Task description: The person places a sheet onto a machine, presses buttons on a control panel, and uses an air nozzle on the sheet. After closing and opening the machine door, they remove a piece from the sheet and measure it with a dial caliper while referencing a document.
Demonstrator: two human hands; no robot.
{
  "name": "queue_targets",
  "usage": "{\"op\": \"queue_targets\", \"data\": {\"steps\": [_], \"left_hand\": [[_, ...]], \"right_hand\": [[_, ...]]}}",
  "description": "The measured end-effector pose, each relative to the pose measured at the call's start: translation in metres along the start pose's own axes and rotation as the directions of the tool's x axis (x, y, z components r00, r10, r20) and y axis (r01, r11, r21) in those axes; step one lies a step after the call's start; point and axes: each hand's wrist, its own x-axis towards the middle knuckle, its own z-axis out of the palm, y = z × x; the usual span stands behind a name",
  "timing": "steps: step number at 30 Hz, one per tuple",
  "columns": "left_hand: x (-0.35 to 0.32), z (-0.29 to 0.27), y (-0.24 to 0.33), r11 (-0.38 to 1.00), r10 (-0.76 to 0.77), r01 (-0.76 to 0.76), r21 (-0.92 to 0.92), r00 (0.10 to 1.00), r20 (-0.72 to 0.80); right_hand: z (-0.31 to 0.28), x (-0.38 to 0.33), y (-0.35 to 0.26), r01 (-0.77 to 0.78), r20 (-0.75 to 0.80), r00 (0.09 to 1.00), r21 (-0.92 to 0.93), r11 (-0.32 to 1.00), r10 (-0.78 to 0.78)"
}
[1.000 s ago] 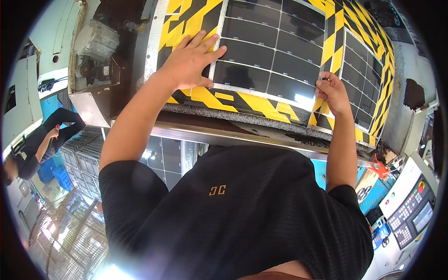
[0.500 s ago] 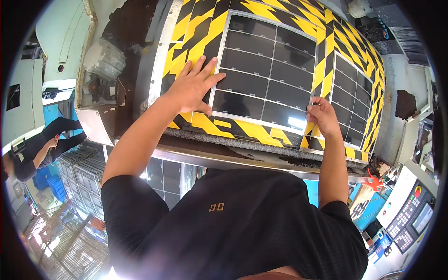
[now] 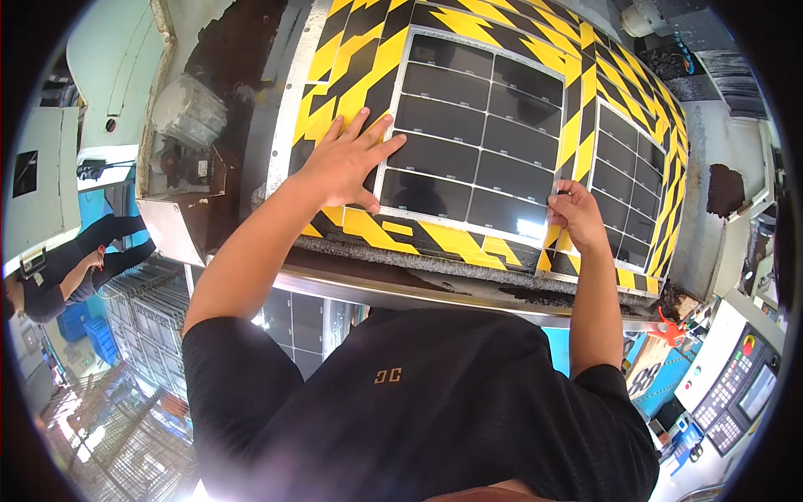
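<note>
A metal-framed tray of several dark rectangular panels (image 3: 481, 142) lies on a yellow-and-black striped work surface (image 3: 360, 58). My left hand (image 3: 345, 163) rests flat on the tray's left edge, fingers spread. My right hand (image 3: 575, 216) pinches the tray's lower right corner. A second tray of dark panels (image 3: 629, 180) lies to the right on the same striped surface.
A dirty machine housing with a clear plastic-wrapped part (image 3: 188, 113) stands left of the striped surface. A control panel with buttons and a screen (image 3: 740, 389) is at the lower right. Another person in dark clothes (image 3: 75, 268) works at the far left beside blue crates.
The view has tilted, so the striped surface and tray appear lower and larger. Both hands stay on the same tray edges, the left flat, the right pinching the corner.
</note>
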Motion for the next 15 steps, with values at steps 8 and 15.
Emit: {"op": "queue_targets", "data": {"steps": [8,15], "left_hand": [[0.000,-0.007,0.005,0.999,-0.032,0.032,0.002,0.999,0.038],[0.001,-0.012,0.011,0.999,-0.035,0.035,0.015,0.999,0.022]], "right_hand": [[0.011,-0.008,-0.009,-0.046,-0.174,0.985,-0.247,0.968,0.002],[0.022,-0.008,-0.011,0.069,-0.174,0.926,-0.796,0.602,-0.336]]}}
